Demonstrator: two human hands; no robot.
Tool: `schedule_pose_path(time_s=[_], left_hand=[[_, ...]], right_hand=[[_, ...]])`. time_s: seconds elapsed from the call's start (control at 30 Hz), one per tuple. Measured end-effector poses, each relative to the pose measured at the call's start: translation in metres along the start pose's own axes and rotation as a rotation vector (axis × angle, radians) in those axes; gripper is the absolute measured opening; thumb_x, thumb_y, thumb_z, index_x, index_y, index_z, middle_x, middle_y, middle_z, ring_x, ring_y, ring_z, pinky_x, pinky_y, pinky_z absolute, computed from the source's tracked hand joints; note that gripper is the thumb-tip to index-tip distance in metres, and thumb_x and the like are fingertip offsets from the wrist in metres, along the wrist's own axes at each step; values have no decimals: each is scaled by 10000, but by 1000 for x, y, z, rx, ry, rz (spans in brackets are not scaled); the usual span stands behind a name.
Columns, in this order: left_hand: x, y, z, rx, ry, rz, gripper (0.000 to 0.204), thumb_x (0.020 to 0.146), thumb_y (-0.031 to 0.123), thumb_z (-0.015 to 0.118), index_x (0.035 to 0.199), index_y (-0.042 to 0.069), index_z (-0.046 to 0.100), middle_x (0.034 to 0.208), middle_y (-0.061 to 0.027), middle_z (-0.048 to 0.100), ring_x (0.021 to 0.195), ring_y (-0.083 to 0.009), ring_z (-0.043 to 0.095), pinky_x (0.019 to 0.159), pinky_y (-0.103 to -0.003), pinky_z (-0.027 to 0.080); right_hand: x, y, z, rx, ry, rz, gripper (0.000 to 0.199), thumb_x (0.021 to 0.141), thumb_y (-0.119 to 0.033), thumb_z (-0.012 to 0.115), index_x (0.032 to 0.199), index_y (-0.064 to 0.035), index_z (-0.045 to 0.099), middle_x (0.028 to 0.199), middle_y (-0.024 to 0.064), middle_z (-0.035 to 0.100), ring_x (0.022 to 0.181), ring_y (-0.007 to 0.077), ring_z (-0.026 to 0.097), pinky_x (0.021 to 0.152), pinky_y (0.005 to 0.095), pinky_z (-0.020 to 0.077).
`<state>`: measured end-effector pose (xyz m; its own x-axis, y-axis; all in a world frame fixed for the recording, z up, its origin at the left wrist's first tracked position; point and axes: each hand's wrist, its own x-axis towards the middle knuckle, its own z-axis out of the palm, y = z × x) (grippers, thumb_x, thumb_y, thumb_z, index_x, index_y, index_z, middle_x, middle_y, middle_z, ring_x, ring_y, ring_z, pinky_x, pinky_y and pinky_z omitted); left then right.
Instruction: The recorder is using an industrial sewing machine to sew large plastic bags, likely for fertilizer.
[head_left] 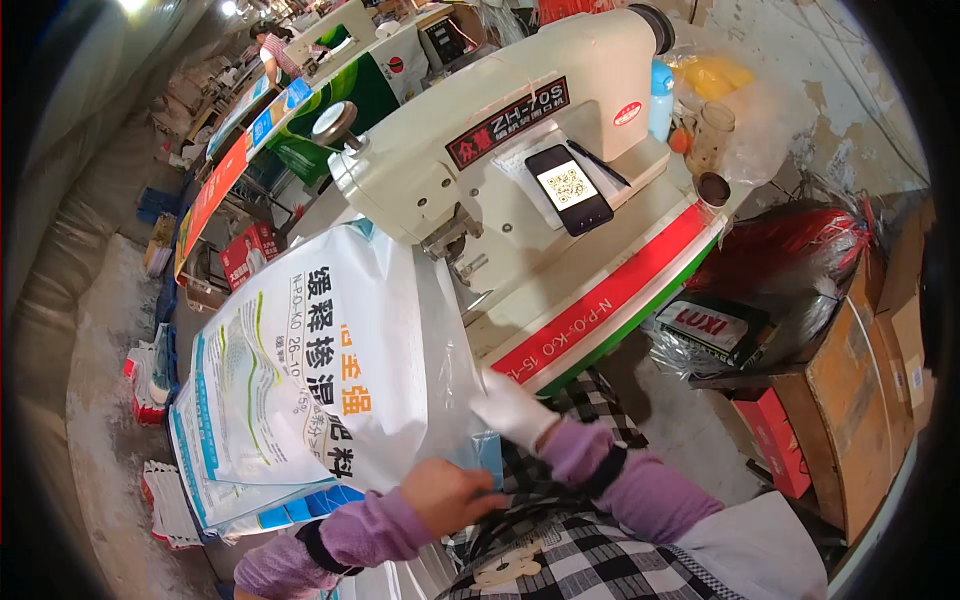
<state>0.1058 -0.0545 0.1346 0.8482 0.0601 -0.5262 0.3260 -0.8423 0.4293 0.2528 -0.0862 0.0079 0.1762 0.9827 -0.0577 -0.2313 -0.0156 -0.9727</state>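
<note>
A large white printed sack (395,365) lies in front of me on the left, its upper edge close under the head of a cream sewing machine (410,165). My right hand (512,410), in a white glove, is at the sack's right edge, its fingers closed at the plastic there; white on white, the fingertips are hard to make out. My left hand (450,497) is bare, just below the sack's lower right corner. Its fingers reach out to the right, slightly apart, with nothing visible in them. Below it hangs my black-and-white checked apron (570,545).
On the machine bed rest a phone (568,190) with a lit screen and a black pen (598,163). A blue bottle (660,100) stands behind. Cardboard boxes (845,400) fill the right side. Folded white stacks (170,505) lie on the left floor. Far back, another person (272,50) works.
</note>
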Motion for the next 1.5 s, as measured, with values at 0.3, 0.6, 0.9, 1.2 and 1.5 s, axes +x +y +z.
schedule_pose_path(time_s=[0.3,0.6,0.9,1.2,1.5], left_hand=[[15,-23,3,-484,108,-412,359,819,81,627,1162,94,521,1211,-149,536,871,-300,655,583,-413,524],[19,3,12,196,-103,-22,155,836,192,582,954,92,586,844,-155,645,732,-304,636,620,-421,498],[33,-23,3,-359,197,-383,622,746,394,754,1189,66,467,787,-164,658,799,-288,654,751,-382,499],[23,-31,11,104,98,-126,224,823,294,595,875,76,593,657,-147,622,661,-354,633,599,-455,491],[12,26,26,338,-61,-161,198,880,225,514,931,40,564,582,-120,611,559,-330,640,486,-434,489]], right_hand=[[-58,-5,12,-301,146,23,606,810,-106,495,1397,-80,344,870,286,600,819,424,616,719,455,500],[-70,-32,-6,-419,24,95,509,837,-166,518,1328,-59,435,756,242,601,711,404,609,643,467,488],[-32,-12,-9,-433,114,-37,299,826,-197,558,1076,-33,553,773,233,605,751,404,601,654,473,475],[-58,-22,-15,-334,49,206,408,844,-168,542,1235,-56,527,696,200,600,680,363,618,630,429,493],[11,-15,-41,-807,226,-19,581,908,-402,510,1302,17,428,729,180,640,722,369,631,657,464,477]])
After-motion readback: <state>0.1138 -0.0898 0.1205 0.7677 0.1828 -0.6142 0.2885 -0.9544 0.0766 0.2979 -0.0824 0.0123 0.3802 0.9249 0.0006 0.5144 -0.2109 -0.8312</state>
